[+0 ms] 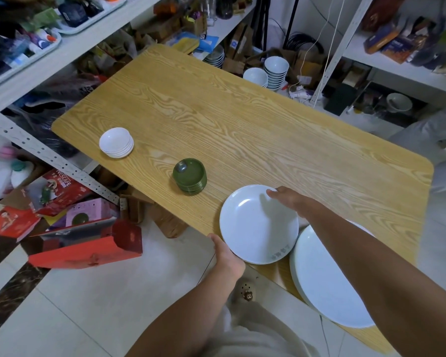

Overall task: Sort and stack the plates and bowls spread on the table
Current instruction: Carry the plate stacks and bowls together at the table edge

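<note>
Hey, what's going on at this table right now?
A person is sorting dishes on a wooden table. Both hands hold one white plate at the near edge: the left hand grips its near rim and the right hand its far rim. Beside it, under the right arm, lies what looks like a stack of larger white plates. Further left stand a stack of small green dishes and a stack of small white dishes.

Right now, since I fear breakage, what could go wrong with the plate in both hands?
The white plate juts past the table edge over the tiled floor; if the left hand or right hand slips, it may fall and break. Its rim lies close to the large plate, which seems to sit right at the near edge; a knock could chip either.
</note>
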`<state>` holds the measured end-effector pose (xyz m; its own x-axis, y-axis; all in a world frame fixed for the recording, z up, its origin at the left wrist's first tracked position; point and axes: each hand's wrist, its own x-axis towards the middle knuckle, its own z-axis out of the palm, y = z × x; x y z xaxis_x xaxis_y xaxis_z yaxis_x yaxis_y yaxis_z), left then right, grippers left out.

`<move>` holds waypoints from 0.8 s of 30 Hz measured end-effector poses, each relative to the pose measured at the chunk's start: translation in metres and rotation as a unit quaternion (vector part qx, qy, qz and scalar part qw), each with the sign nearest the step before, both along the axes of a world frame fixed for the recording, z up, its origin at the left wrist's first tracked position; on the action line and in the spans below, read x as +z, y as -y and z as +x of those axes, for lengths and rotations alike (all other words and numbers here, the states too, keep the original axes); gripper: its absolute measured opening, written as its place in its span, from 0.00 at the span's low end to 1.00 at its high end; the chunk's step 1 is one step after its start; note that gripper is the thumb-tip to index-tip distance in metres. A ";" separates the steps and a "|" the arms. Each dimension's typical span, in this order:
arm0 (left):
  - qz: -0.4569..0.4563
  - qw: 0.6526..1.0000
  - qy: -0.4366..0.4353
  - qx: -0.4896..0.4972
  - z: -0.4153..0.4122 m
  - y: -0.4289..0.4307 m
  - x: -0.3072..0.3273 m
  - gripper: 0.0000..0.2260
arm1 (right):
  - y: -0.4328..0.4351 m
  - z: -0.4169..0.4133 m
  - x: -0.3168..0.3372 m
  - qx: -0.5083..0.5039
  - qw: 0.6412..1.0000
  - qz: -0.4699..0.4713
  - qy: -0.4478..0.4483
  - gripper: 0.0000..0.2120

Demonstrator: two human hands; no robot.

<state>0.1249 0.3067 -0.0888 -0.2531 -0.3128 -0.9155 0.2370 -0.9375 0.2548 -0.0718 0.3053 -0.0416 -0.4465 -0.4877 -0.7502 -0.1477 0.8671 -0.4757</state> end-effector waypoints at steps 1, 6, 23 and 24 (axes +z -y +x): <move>-0.003 1.000 0.005 0.001 -0.001 0.000 -0.006 0.33 | -0.001 0.001 0.001 -0.005 1.000 -0.001 0.001 0.26; -0.006 1.000 0.020 -0.004 -0.005 0.003 -0.006 0.31 | -0.007 0.007 0.004 -0.019 1.000 -0.022 0.003 0.26; -0.495 0.764 0.116 -0.398 -0.076 0.013 0.061 0.14 | -0.237 -0.045 -0.004 -0.496 0.850 0.013 -0.174 0.24; -0.492 0.726 0.080 -0.474 -0.089 0.005 0.064 0.16 | -0.247 -0.036 -0.007 -0.556 0.820 0.002 -0.137 0.24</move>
